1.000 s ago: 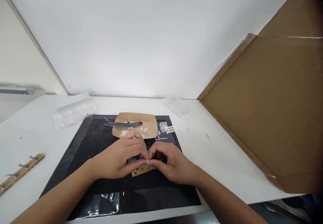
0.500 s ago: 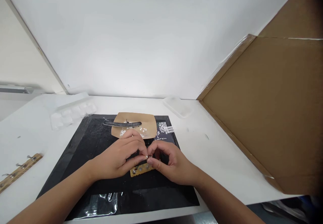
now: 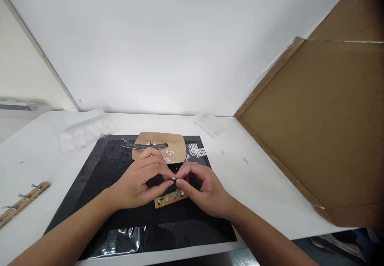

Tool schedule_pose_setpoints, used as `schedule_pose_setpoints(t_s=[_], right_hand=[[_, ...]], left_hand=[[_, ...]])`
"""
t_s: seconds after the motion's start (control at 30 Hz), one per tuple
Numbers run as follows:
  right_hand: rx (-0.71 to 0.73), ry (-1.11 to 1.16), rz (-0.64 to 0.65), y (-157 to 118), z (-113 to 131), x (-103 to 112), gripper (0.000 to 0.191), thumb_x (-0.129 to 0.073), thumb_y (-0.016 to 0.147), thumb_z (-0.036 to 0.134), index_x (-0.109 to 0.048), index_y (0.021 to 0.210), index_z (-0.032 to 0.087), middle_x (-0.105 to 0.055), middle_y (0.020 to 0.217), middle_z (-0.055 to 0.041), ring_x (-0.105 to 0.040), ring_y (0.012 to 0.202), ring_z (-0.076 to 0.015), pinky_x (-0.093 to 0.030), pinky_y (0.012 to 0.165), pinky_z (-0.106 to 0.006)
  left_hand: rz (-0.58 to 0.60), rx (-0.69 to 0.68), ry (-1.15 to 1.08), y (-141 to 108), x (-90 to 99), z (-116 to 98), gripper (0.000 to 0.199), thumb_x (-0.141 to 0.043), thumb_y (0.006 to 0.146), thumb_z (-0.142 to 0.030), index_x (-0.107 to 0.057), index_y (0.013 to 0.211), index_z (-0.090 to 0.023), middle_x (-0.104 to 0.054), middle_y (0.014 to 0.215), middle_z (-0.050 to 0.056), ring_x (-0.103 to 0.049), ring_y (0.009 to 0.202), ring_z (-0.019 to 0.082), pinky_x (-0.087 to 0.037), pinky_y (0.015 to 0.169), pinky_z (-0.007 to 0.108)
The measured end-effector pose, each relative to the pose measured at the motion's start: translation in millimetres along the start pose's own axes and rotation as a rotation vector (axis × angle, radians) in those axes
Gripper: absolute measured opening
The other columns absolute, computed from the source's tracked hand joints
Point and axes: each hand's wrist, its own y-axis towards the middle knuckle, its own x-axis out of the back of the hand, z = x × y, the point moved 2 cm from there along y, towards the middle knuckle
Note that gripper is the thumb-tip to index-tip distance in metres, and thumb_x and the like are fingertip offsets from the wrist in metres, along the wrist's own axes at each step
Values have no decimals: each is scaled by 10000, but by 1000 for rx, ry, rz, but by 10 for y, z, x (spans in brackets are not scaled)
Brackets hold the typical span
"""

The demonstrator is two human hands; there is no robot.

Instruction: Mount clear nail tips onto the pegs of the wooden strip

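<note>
My left hand (image 3: pixel 144 175) is closed in a pinch, with a small white piece (image 3: pixel 173 178) at its thumb and index fingertips. Meeting it there, my right hand (image 3: pixel 199 186) is closed too, thumb and index finger together; what sits between them is too small to make out. Just below the fingertips lies a short wooden strip (image 3: pixel 171 199) with small metal pegs on it. Beyond my hands, a curved dark nail file (image 3: pixel 145 146) rests across a tan tray (image 3: pixel 177 140), which holds scattered white bits (image 3: pixel 169 154).
A black mat (image 3: pixel 99 186) lies under the work. Rows of white pieces (image 3: pixel 196 150) sit at its right back corner. Clear plastic packs (image 3: pixel 87 132) and a translucent lid (image 3: pixel 211 125) stand behind. Another pegged wooden strip (image 3: pixel 25 202) is at left, a cardboard panel (image 3: pixel 318 130) at right.
Both hands have risen slightly away from the wooden strip, showing more of its pegs. My fingertips remain together, and the left thumb and index finger have shifted a little around the small piece.
</note>
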Motion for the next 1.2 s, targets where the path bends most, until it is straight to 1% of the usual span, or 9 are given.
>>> schedule_pose_setpoints(t_s=[0.23, 0.5, 0.67, 0.87, 1.0, 1.2], right_hand=[[2, -17, 9, 1, 22, 9, 104, -657, 1010, 298, -707, 967, 218, -718, 882, -19, -626, 774, -151, -503, 716, -298], [4, -27, 26, 2, 9, 19, 98, -656, 1007, 298, -700, 966, 221, -705, 873, -12, -616, 768, -151, -502, 714, -298], [-1, -24, 22, 0, 20, 19, 102, -658, 1004, 304, -701, 963, 220, -714, 885, -17, -626, 780, -154, -503, 720, -296], [-37, 4, 37, 2, 22, 22, 123, -658, 1001, 321, -699, 947, 218, -705, 869, -13, -613, 772, -153, -500, 719, -292], [-87, 51, 45, 3, 9, 17, 126, -670, 990, 320, -704, 937, 212, -702, 853, -8, -595, 753, -146, -495, 709, -285], [-139, 154, 73, 0, -36, -6, 173, -682, 996, 364, -706, 942, 201, -713, 843, -17, -626, 760, -150, -508, 703, -286]], left_hand=[[20, 59, -31, 6, 17, 1, 88, -711, 973, -160, -728, 1041, -214, -727, 864, 12, -636, 821, 166, -467, 957, 410], [31, 80, -83, 20, 21, -14, 92, -704, 974, -140, -736, 1041, -195, -735, 878, 27, -624, 859, 180, -450, 941, 405], [56, 99, -89, 22, 22, -15, 79, -679, 992, -163, -733, 1032, -205, -747, 894, 26, -640, 854, 181, -458, 950, 404], [63, 107, -108, 18, 21, -5, 102, -671, 996, -148, -736, 1053, -202, -744, 899, 31, -620, 884, 187, -459, 940, 401], [77, 116, -124, 9, 22, 9, 108, -677, 993, -140, -740, 1061, -195, -739, 900, 36, -596, 913, 197, -460, 911, 389], [81, 121, -144, 6, 25, 23, 108, -665, 1003, -147, -739, 1061, -200, -740, 892, 35, -597, 928, 204, -452, 921, 392]])
